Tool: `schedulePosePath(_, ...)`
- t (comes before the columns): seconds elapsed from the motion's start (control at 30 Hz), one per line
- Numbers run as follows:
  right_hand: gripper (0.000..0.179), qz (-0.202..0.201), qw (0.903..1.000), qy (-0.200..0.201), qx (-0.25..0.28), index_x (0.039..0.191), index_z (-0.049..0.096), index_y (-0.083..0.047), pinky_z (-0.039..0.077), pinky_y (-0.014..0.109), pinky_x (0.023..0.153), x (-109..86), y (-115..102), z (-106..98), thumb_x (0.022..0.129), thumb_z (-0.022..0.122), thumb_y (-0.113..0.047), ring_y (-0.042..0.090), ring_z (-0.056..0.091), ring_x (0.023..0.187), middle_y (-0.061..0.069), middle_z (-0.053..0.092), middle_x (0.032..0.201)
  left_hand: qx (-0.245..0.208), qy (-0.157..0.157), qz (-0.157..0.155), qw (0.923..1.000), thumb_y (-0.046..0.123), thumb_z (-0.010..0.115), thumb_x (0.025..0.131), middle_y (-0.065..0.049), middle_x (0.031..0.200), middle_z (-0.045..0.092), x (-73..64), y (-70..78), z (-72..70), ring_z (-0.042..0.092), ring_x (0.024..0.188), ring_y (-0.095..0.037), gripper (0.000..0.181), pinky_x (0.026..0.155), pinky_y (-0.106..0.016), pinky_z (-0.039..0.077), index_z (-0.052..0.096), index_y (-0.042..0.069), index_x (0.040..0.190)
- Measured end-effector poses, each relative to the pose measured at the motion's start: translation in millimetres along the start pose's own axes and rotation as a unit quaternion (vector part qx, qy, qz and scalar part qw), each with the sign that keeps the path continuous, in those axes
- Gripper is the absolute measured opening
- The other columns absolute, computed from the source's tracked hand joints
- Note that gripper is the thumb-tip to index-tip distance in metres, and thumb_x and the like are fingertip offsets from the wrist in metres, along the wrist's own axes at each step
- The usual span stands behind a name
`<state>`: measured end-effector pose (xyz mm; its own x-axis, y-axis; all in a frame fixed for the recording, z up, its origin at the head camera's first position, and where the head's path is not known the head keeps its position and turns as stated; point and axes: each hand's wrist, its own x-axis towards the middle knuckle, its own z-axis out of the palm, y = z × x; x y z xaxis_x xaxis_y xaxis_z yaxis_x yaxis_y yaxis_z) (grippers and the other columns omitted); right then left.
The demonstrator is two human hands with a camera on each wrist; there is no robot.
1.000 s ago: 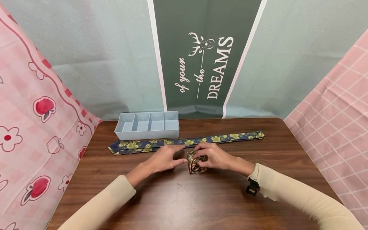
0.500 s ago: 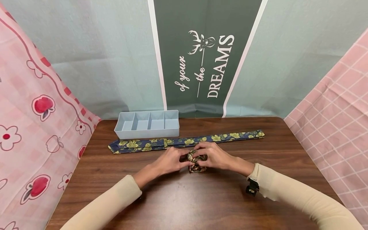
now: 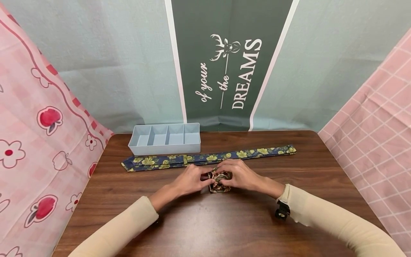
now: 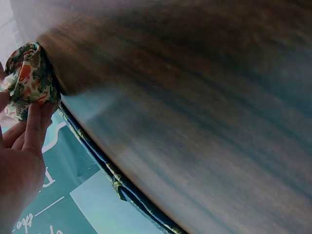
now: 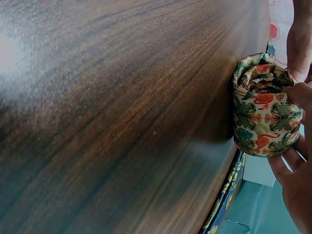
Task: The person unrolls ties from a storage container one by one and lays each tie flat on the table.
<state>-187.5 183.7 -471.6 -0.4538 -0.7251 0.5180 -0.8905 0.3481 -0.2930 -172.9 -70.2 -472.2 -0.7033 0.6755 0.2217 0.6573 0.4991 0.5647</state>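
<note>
A rolled-up necktie (image 3: 219,189) with a flamingo and leaf print stands on edge on the wooden table, its coiled layers facing up. My left hand (image 3: 188,180) holds its left side between thumb and fingers. From the right, my right hand (image 3: 243,177) grips it, the thumb at the top rim and the fingers on the outer wall, as the right wrist view shows on the roll (image 5: 267,109). Behind both hands a navy necktie (image 3: 253,153) with yellow flowers lies folded lengthwise across the table.
A light blue box (image 3: 167,148) with several compartments stands behind the navy tie's left part. Printed cloths hang at the back and both sides; a green one (image 3: 234,21) bears lettering. The brown table (image 3: 205,225) extends toward the front.
My left hand has moved right from beside the rolled necktie and taken hold of its left side. The right hand stays on the roll, and the roll has turned slightly.
</note>
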Motion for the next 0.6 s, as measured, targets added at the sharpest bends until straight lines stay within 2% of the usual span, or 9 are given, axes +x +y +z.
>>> schedulePosePath(0.13, 0.031, 0.006, 0.9999, -0.008, 0.006, 0.107, 0.08, -0.008, 0.063, 0.036, 0.086, -1.6, 1, -2, 0.077, 0.088, -0.009, 0.024, 0.074, 0.103, 0.008, 0.076, 0.114, 0.002, -0.005, -0.005, 1.0, 0.02, 0.078, 0.098, -0.009, 0.104, 0.081, -1.5, -0.6, -2.5, 0.057, 0.056, 0.007, 0.038, 0.047, -0.013, 0.046, 0.074, 0.005, 0.133)
schedulePosePath(0.3, 0.036, 0.019, 0.9993, -0.031, 0.013, 0.117, 0.08, -0.012, 0.06, 0.03, 0.08, -5.7, 2, -5, 0.081, 0.087, -0.011, 0.019, 0.071, 0.101, 0.006, 0.072, 0.118, 0.006, -0.017, -0.008, 0.9998, 0.016, 0.079, 0.097, -0.01, 0.1, 0.081, -4.7, -4.8, -5.5, 0.048, 0.051, 0.007, 0.04, 0.046, -0.014, 0.042, 0.073, 0.004, 0.135)
schedulePosePath(0.4, 0.039, 0.028, 0.9984, -0.046, 0.017, 0.122, 0.08, -0.014, 0.06, 0.03, 0.08, -9.5, 3, -8, 0.084, 0.085, -0.011, 0.018, 0.069, 0.103, 0.007, 0.069, 0.121, 0.014, -0.03, -0.004, 0.9995, 0.017, 0.081, 0.096, -0.012, 0.109, 0.08, -6.0, -7.6, -5.6, 0.049, 0.05, 0.004, 0.036, 0.048, -0.014, 0.044, 0.076, 0.004, 0.129)
schedulePosePath(0.5, 0.04, 0.032, 0.9978, -0.055, 0.017, 0.125, 0.08, -0.015, 0.06, 0.032, 0.083, -13.7, 4, -11, 0.085, 0.084, -0.012, 0.019, 0.068, 0.106, 0.008, 0.067, 0.124, 0.032, -0.044, 0.005, 0.9985, 0.02, 0.084, 0.093, -0.015, 0.122, 0.077, -6.2, -9.0, -5.4, 0.067, 0.065, -0.004, 0.035, 0.06, -0.017, 0.054, 0.078, 0.003, 0.123)
schedulePosePath(0.6, 0.042, 0.033, 0.9975, -0.06, 0.02, 0.127, 0.078, -0.016, 0.059, 0.034, 0.084, -18.3, 6, -14, 0.086, 0.084, -0.012, 0.018, 0.066, 0.108, 0.007, 0.065, 0.125, 0.055, -0.057, 0.011, 0.9968, 0.023, 0.086, 0.091, -0.017, 0.129, 0.074, -5.5, -10.1, -4.9, 0.078, 0.092, -0.017, 0.035, 0.075, -0.023, 0.061, 0.08, 0.003, 0.12)
